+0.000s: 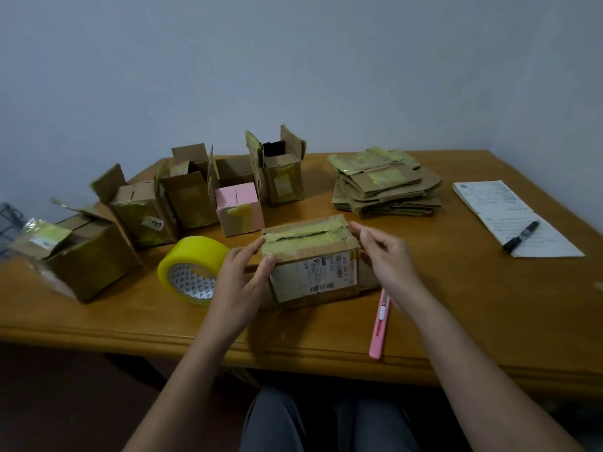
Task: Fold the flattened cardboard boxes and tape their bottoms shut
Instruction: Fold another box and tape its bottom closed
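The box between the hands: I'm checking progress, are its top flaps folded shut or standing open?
Folded shut. The box has its flaps lying flat, a dark seam showing between them; no fresh tape visibly spans it.

The tape roll [193, 270] was bright yellow, its core patterned with grey triangles. One small box [240, 208] was pink, as was the knife [378, 324]. The marker [521, 237] was black.

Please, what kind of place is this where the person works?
Probably a plain room at home or in a small office, used for packing by hand. A wooden table stands against a bare wall, with a stack of flattened boxes, a yellow tape roll and a notepad.
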`<state>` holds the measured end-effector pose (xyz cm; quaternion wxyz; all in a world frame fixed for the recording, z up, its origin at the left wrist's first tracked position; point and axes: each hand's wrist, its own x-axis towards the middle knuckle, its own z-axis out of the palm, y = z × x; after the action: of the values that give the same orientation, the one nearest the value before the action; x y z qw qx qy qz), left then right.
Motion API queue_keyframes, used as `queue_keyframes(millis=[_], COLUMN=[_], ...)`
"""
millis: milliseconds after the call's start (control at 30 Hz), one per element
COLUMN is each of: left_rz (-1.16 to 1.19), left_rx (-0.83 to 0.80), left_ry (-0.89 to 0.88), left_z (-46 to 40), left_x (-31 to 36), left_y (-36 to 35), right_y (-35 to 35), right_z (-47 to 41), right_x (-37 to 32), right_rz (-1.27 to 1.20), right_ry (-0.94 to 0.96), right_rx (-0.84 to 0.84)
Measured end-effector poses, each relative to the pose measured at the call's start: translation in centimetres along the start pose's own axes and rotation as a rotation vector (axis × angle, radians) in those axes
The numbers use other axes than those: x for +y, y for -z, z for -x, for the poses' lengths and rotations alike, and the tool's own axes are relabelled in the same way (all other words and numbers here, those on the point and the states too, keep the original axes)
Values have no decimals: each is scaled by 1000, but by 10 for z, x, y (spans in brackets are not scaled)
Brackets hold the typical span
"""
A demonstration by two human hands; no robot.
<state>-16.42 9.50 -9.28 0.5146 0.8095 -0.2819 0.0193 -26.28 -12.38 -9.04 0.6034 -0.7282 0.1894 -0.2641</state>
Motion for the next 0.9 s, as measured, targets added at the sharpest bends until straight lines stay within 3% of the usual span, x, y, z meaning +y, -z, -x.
queue_keyframes(millis=[233,433,633,733,900], left_rz=[-129,-95,-165,-200,-189], left_rx=[82,311,480,482,396], left_ry=[-53,-158,-110,-51,138], left_z=[1,6,16,22,19], left_x=[14,18,-3,-19,-49], left_y=[21,56,93,99,98], right_y=[8,2,-40,-56,-92], right_z=[11,24,44,47,61], right_x=[-19,-46,-77,-85,-79], right_rz=[72,69,138,269,277], right_ry=[63,256,501,615,641], right_rx=[131,295,213,160,-32])
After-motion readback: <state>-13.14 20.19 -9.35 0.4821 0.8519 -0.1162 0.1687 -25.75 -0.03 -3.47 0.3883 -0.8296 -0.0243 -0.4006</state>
